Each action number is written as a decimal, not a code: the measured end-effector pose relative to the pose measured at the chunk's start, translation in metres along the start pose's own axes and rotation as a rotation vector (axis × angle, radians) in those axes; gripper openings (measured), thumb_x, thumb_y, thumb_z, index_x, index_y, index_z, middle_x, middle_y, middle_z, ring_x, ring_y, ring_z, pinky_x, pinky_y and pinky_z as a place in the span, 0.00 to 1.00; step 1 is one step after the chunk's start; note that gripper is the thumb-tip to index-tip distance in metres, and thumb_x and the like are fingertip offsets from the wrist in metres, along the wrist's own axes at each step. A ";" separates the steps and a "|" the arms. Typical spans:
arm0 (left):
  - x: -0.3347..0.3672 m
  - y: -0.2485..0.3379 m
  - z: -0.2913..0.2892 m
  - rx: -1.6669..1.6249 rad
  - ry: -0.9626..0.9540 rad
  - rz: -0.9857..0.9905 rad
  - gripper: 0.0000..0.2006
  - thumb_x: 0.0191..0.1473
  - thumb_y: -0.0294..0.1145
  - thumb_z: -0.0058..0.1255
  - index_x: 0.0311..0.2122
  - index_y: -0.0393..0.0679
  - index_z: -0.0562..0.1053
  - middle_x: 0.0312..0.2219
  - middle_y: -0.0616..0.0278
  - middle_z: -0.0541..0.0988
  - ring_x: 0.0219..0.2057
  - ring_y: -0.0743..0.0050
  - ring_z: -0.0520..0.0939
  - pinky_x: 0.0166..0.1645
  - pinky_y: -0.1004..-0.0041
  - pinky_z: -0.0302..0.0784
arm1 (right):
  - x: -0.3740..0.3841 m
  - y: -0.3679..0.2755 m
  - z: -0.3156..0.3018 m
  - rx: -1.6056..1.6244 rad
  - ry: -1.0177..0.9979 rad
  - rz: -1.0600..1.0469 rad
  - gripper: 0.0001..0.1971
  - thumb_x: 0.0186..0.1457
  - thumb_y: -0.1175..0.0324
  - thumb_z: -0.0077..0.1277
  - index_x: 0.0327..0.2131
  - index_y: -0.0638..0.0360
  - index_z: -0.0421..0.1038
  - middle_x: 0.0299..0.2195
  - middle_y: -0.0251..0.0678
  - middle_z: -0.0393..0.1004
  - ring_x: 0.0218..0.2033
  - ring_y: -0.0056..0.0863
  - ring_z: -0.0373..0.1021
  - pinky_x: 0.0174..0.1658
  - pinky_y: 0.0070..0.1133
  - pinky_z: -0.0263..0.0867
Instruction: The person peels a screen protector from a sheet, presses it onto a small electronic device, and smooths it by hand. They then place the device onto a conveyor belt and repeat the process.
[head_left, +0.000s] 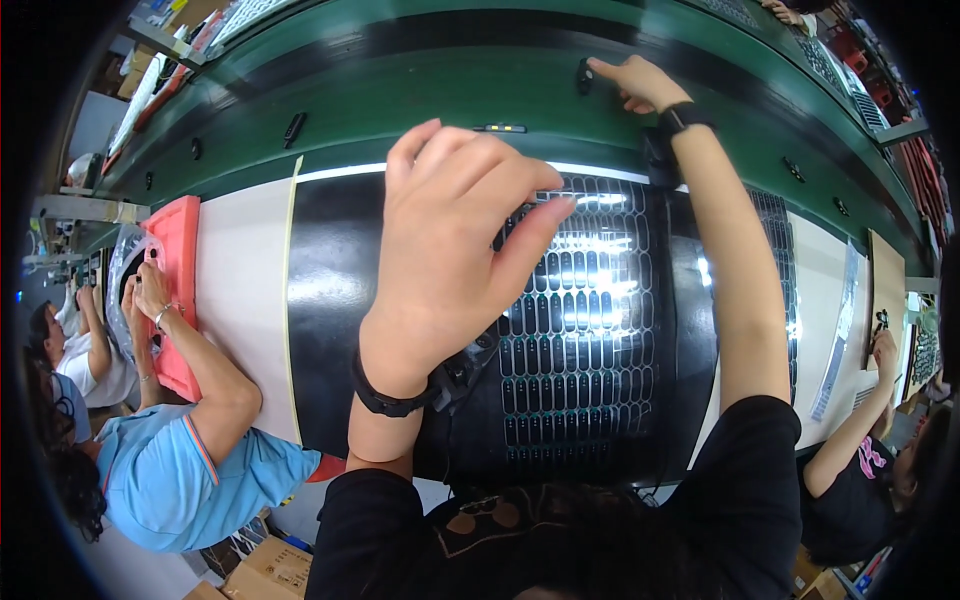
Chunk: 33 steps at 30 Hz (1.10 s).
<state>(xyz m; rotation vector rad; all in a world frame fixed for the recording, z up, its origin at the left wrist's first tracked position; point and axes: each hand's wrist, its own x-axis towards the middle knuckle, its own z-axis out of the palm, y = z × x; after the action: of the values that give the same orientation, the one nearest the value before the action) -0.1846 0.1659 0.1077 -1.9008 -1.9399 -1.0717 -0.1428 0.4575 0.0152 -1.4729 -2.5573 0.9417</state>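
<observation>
On the green conveyor belt (420, 95) at the far side, my right hand (650, 85) reaches out with its fingertips at a small black oblong device (584, 77). My left hand (455, 235) hangs nearer, over a dark work mat (335, 260). Its thumb and forefinger come together in a pinch while the other fingers are raised; anything between the tips is too small to make out. Beneath and beside it lies a clear, glossy sheet (625, 330) with rows of elongated oval outlines, many dark-filled. My left hand and wrist cover part of it.
More small devices lie along the belt, including one at left (294, 130) and one at right (792, 168). A co-worker at left handles clear plastic by a coral tray (180, 300). Another works at right beside a tan board (885, 265). Cream-coloured mats (240, 280) flank my place.
</observation>
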 end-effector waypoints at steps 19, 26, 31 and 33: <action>-0.005 0.000 -0.027 -0.546 0.075 -0.353 0.19 0.36 0.15 0.49 0.39 0.36 0.66 0.19 0.66 0.69 0.26 0.82 0.69 0.37 0.79 0.63 | -0.111 -0.049 0.001 0.945 -0.072 -0.488 0.12 0.47 0.72 0.48 0.36 0.66 0.65 0.30 0.33 0.69 0.25 0.17 0.66 0.27 0.11 0.64; -0.006 0.006 -0.034 -1.085 -0.037 -0.589 0.27 0.34 0.14 0.50 0.45 0.31 0.60 0.18 0.66 0.67 0.23 0.81 0.67 0.27 0.84 0.61 | -0.201 -0.049 0.004 0.980 0.097 -0.671 0.12 0.41 0.74 0.54 0.33 0.65 0.68 0.26 0.32 0.68 0.23 0.14 0.66 0.25 0.10 0.63; -0.005 0.008 -0.030 -1.282 0.034 -0.709 0.30 0.34 0.16 0.51 0.47 0.30 0.58 0.17 0.67 0.67 0.21 0.81 0.67 0.26 0.85 0.60 | -0.221 -0.041 0.000 0.520 0.201 -0.900 0.14 0.38 0.76 0.55 0.34 0.62 0.70 0.26 0.31 0.69 0.24 0.14 0.66 0.26 0.10 0.63; -0.005 0.009 -0.027 -1.293 0.041 -0.716 0.30 0.34 0.16 0.51 0.48 0.30 0.58 0.17 0.67 0.67 0.20 0.81 0.66 0.25 0.85 0.60 | -0.231 -0.044 0.005 0.687 0.214 -0.839 0.15 0.36 0.79 0.53 0.33 0.67 0.69 0.31 0.38 0.69 0.26 0.19 0.66 0.28 0.13 0.62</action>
<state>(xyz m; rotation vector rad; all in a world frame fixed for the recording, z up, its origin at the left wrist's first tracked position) -0.1843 0.1443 0.1262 -1.3978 -2.0990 -3.0763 -0.0517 0.2545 0.0931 -0.2548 -2.0201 1.2029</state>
